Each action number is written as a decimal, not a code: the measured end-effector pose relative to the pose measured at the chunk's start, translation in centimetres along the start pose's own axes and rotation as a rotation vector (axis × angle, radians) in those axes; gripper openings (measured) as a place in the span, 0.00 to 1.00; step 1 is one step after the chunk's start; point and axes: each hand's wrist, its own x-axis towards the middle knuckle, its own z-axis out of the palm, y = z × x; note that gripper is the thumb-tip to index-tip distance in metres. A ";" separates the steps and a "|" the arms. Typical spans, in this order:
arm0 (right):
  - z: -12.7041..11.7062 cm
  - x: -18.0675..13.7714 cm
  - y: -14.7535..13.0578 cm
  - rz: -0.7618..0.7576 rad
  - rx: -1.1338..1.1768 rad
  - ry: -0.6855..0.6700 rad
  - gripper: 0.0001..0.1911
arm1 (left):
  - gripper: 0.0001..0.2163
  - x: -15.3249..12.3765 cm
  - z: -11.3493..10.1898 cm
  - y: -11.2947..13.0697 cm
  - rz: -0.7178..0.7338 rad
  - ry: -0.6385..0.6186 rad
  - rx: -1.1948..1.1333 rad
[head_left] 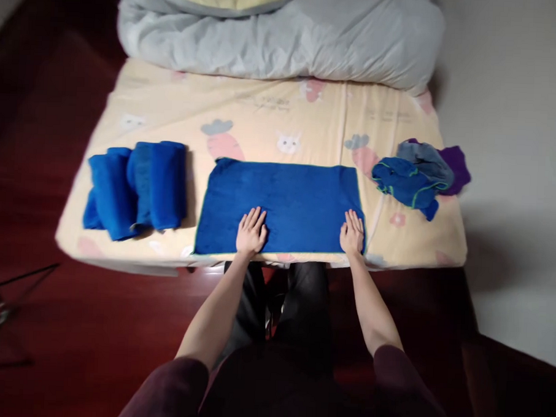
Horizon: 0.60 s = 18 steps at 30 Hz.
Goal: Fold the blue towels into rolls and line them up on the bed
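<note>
A blue towel (pixel 301 200) with thin green edging lies spread out on the bed, its near edge close to the bed's front edge. Its far left corner is slightly bunched. Flat on the towel's near part rests my left hand (pixel 252 231), left of its middle, fingers extended. My right hand (pixel 352 232) presses on the near right corner area, also with fingers out straight. Neither hand grasps anything. To the left sit several rolled blue towels (pixel 141 187), side by side. On the right is a crumpled heap of cloths (pixel 413 174), blue, grey-blue and purple.
The bed (pixel 263 119) has a cream sheet printed with carrots and rabbits. A thick grey quilt (pixel 285 40) is bunched across its far end. A pale wall (pixel 520 151) stands at the right. Thin black stand legs (pixel 4 313) show on the dark red floor at left.
</note>
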 end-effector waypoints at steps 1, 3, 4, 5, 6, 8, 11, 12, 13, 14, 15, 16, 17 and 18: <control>0.3 0.0 0.0 0.002 -0.031 0.017 0.29 | 0.27 0.0 0.1 -0.1 -0.004 -0.005 -0.008; 0.9 0.1 0.0 -0.004 -0.071 0.044 0.29 | 0.27 0.3 0.5 -0.1 -0.026 -0.009 -0.028; 1.1 0.1 0.1 -0.013 -0.081 0.056 0.29 | 0.28 0.5 0.9 0.2 -0.048 0.000 -0.041; 1.3 0.2 0.3 -0.023 -0.087 0.069 0.29 | 0.28 0.7 1.4 0.8 -0.067 0.014 -0.059; 1.5 0.2 0.4 -0.035 -0.087 0.085 0.29 | 0.28 1.1 2.0 1.7 -0.081 0.032 -0.080; 1.8 0.2 0.8 -0.058 -0.082 0.120 0.29 | 0.29 2.0 3.7 4.3 -0.042 0.049 -0.139; 1.9 0.2 1.0 -0.077 -0.068 0.159 0.28 | 0.29 3.8 6.2 9.3 0.144 -0.018 -0.196; 2.0 0.3 1.0 -0.081 -0.060 0.168 0.28 | 0.29 4.4 6.8 10.6 0.192 -0.033 -0.193; 2.0 0.3 1.0 -0.084 -0.052 0.175 0.27 | 0.29 4.9 7.2 11.5 0.231 -0.048 -0.184; 2.0 0.3 1.0 -0.086 -0.044 0.180 0.27 | 0.29 5.3 7.3 11.8 0.262 -0.069 -0.173; 2.0 0.3 1.0 -0.087 -0.038 0.184 0.27 | 0.29 5.5 7.1 11.4 0.283 -0.094 -0.163; 2.0 0.3 1.0 -0.085 -0.035 0.186 0.27 | 0.29 5.6 6.6 10.4 0.297 -0.124 -0.154; 2.1 0.4 1.0 -0.083 -0.033 0.186 0.27 | 0.29 5.4 5.8 8.8 0.304 -0.155 -0.149; 2.1 0.4 1.0 -0.080 -0.032 0.183 0.27 | 0.28 5.2 4.8 6.7 0.296 -0.179 -0.144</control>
